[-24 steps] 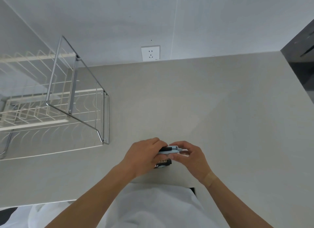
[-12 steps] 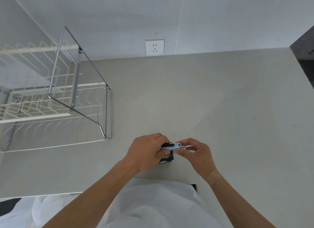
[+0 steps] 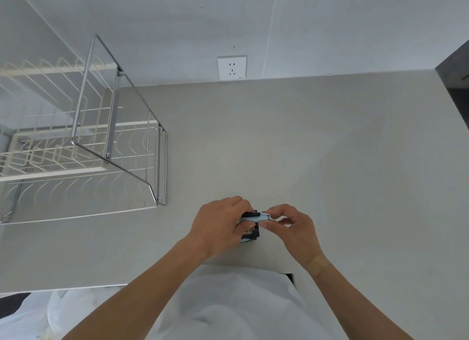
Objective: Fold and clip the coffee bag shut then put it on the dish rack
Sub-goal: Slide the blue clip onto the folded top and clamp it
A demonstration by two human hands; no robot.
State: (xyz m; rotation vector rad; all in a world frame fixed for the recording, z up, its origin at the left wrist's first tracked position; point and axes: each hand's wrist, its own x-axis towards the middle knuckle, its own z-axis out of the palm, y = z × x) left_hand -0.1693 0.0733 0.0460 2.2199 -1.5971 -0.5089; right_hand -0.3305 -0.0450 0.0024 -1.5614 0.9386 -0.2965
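A small dark coffee bag (image 3: 250,233) with a gold mark stands near the counter's front edge, mostly hidden by my fingers. A pale blue clip (image 3: 256,217) lies across its folded top. My left hand (image 3: 220,225) wraps the bag and the clip's left part. My right hand (image 3: 291,225) pinches the clip's right end between thumb and fingers. The dish rack (image 3: 83,146), cream wire with a chrome frame, stands at the left, well apart from the bag.
The grey counter (image 3: 330,162) stretches back to a white wall with a socket (image 3: 232,67). A dark surface (image 3: 456,73) borders the counter at the far right. My white top fills the bottom of the view.
Both hands stay on the bag and clip. My right fingers have shifted along the clip's right end. The view has tilted a little, so the rack sits elsewhere in frame.
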